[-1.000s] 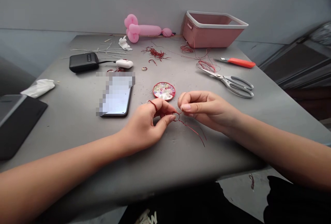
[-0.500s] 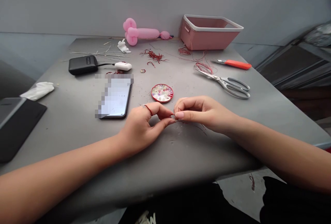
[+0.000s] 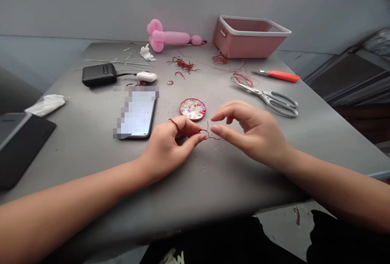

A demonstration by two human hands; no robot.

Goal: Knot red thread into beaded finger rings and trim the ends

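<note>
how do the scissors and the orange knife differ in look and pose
The scissors are all grey, metal blades with grey loop handles; the orange knife has a bright orange handle with a short metal tip. The scissors lie nearer the right hand, the knife farther back toward the pink bin. Both lie flat on the grey table, tips pointing left.

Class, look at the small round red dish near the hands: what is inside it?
The round red dish holds a layer of small pale and coloured beads. They cover its bottom, so anything beneath them cannot be seen.
</note>
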